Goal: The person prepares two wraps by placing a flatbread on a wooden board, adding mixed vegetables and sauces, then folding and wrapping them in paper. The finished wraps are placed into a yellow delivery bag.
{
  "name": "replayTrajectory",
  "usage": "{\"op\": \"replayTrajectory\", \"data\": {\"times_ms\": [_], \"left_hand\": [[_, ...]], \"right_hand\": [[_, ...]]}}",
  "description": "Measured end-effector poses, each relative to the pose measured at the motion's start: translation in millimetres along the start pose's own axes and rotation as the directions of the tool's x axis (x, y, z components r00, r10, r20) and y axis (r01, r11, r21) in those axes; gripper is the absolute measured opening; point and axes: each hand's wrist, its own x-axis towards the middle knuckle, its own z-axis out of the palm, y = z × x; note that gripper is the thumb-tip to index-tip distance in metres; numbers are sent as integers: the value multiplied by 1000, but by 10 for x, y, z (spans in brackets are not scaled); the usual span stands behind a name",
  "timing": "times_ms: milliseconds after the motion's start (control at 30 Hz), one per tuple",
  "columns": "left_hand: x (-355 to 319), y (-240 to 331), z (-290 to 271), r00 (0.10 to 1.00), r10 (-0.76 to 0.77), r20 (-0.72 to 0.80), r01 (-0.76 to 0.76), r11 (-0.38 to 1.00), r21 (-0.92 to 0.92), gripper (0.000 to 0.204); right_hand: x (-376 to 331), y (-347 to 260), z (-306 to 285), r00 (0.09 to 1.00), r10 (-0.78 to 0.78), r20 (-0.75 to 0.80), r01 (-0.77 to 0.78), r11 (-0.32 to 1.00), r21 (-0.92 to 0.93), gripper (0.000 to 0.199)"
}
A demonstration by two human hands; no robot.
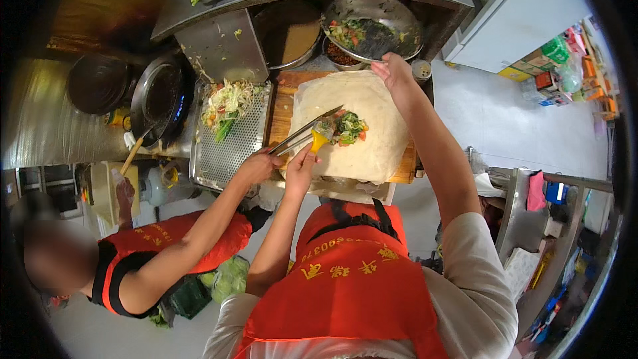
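The left hand point(301, 166) grips a yellow-handled tool point(319, 141) so it reaches the filling point(350, 127) on the pale sheet point(375, 110), while the right hand point(397, 81) grips the steel bowl point(373, 6), apparently steadying it.

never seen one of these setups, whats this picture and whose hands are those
There is no machine: two bare hands belong to the person wearing a wide camera on their head, looking down. On a wooden board lies a pale, dough-like sheet with chopped vegetables near its middle. The left hand holds a yellow tool beside them; the right hand is at the rim of a metal bowl. Another person's hand, from the left, holds tongs. A perforated tray bears shredded vegetables.
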Motion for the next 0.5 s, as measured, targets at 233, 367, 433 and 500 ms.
{"op": "replayTrajectory", "data": {"times_ms": [233, 367, 433, 500], "left_hand": [[-349, 131, 121, 990, -63, -125, 74, 993, 88, 41], [-417, -22, 172, 985, -54, -167, 75, 989, 126, 41], [-454, 38, 222, 983, -67, -172, 94, 983, 155, 41], [-445, -2, 257, 983, -70, -173, 95, 985, 145, 41]], "right_hand": [[44, 39, 64, 997, 3, 77, -15, 989, 145, 20], [188, 47, -50, 993, -4, 118, -22, 975, 219, 22], [193, 30, -95, 993, -37, 114, 11, 976, 217, 22], [190, 11, -124, 993, -75, 92, 56, 979, 194, 23]]}}
